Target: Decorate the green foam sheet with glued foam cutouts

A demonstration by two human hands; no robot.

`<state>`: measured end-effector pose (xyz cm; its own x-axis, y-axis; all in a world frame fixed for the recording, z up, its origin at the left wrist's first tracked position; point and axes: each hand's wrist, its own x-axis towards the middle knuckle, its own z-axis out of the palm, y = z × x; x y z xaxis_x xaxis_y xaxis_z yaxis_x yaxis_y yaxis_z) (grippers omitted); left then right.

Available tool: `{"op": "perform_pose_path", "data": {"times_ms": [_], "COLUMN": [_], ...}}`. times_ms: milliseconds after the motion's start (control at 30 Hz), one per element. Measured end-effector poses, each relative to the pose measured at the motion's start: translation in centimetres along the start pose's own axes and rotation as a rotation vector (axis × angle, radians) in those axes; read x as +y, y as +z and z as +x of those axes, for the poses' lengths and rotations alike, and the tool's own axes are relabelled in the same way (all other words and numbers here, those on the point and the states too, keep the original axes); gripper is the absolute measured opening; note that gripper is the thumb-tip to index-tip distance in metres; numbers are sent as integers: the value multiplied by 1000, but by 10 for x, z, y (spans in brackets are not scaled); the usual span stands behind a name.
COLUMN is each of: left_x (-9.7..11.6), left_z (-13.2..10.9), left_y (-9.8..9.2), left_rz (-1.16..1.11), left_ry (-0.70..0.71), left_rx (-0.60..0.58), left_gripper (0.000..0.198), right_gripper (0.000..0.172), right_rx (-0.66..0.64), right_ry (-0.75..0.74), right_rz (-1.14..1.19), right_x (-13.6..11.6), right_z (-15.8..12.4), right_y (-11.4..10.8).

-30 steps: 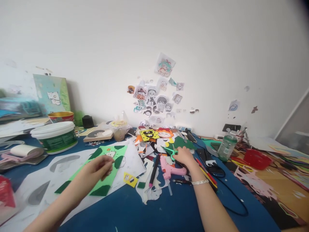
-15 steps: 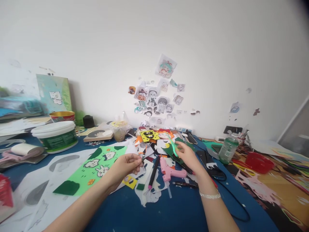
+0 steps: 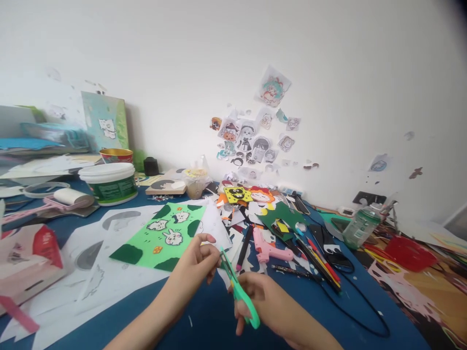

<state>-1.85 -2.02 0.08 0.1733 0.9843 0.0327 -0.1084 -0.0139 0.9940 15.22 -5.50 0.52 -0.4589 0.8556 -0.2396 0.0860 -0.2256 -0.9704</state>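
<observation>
My right hand [image 3: 264, 299] is closed around the handles of green scissors [image 3: 242, 295], held low over the blue tabletop [image 3: 204, 321]. The blades point up and away, their tips beside the fingers of my left hand [image 3: 200, 260]. Those left fingers are pinched together; whatever they hold is too small or hidden to make out. Left of that hand lies a light green sheet [image 3: 140, 250] with white animal cutouts, dark green patches and small orange pieces. Beyond my hands are a pink glue gun [image 3: 270, 249] and a dark marker [image 3: 245, 248].
Paper scraps and a yellow cartoon cutout [image 3: 238, 195] pile up at the back. Several pens [image 3: 321, 265] and a black cable [image 3: 359, 324] lie right, near a green bottle [image 3: 361, 226]. At left stand a white-lidded tub [image 3: 108, 187] and a red-and-white packet [image 3: 32, 262].
My right hand has picked up the green scissors from the back and brought them close beside my left hand. The view has shifted, so the table things appear further right.
</observation>
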Motion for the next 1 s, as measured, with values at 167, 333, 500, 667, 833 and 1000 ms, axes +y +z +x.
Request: {"op": "perform_pose_path", "data": {"times_ms": [167, 333, 500, 667, 833, 1000], "left_x": [-7, -13, -22, -27, -29, -29], "left_z": [4, 7, 10, 11, 12, 11], "left_y": [3, 2, -1, -3, -3, -3], "left_rz": [2, 1, 17, 35, 28, 32], "left_ry": [-23, -24, -8, -25, -38, -66], "left_rx": [-36, -32, -38, -35, -41, -27], "left_gripper": [37, 35, 36, 34, 33, 35], "right_gripper": [31, 34, 36, 34, 28, 28], "right_rx": [33, 24, 34, 36, 67, 91], "right_ry": [-9, -17, -9, 3, 62, 76], "right_rz": [28, 33, 29, 18, -13, -22], "right_x": [3, 5, 7, 10, 9, 10], "right_z": [6, 7, 10, 13, 12, 11], "right_y": [6, 7, 7, 8, 9, 8]}}
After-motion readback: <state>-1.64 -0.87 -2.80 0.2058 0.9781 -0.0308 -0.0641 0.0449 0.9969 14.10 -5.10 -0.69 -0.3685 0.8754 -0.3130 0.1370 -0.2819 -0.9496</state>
